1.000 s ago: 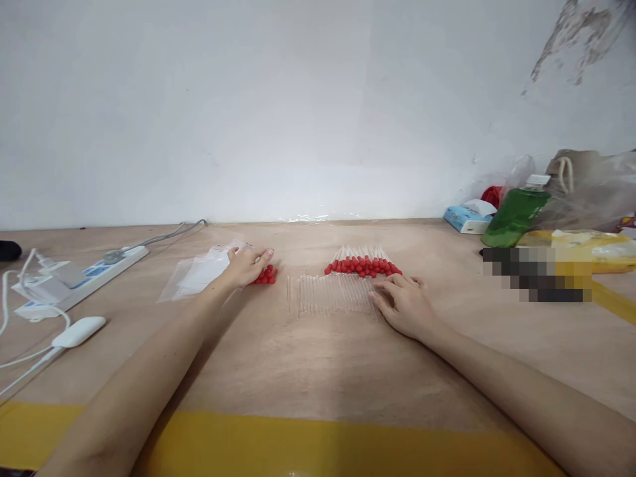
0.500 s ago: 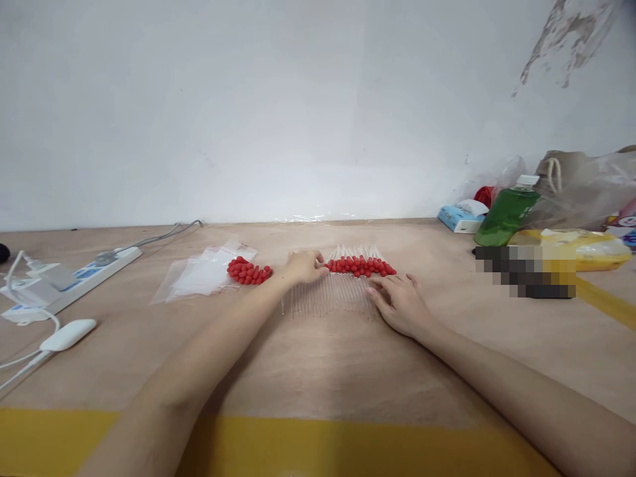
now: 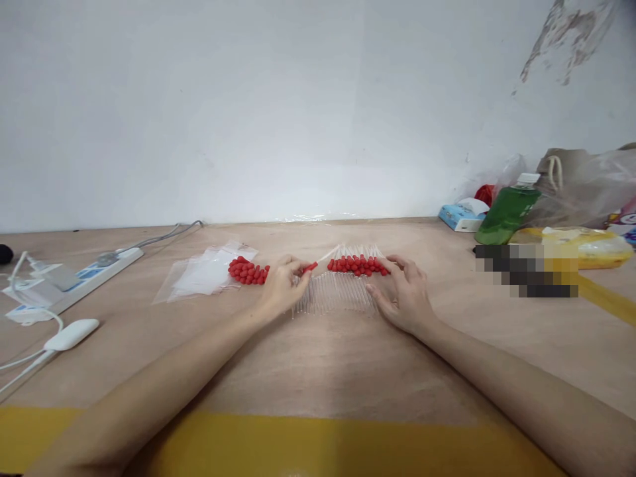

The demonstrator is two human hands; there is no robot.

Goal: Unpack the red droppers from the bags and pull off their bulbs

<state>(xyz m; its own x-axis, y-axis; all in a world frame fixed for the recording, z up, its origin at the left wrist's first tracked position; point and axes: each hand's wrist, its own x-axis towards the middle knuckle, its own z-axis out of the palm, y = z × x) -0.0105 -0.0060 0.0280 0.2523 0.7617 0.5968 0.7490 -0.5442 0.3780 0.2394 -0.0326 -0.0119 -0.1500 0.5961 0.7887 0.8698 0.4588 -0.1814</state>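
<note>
My left hand pinches a red-bulbed dropper, its thin pale stem slanting up to the right. Right of it lies a row of similar droppers, with red bulbs bunched in the middle and thin clear or whitish stems pointing both toward me and toward the wall. At the row's right end, my right hand rests with thumb and fingers apart, fingertips touching or very close to the last bulbs. Another bunch of red bulbs lies left of my left hand, on clear plastic bags.
A power strip with chargers and a white cable adapter occupy the left. On the right stand a green bottle, a blue tissue pack and a yellow pack, near a blurred dark object. Yellow tape edges the table's front.
My left hand has drawn back left and toward me, with a red-bulbed dropper now showing in its fingers. My right hand's fingers have moved up onto the row's right end.
</note>
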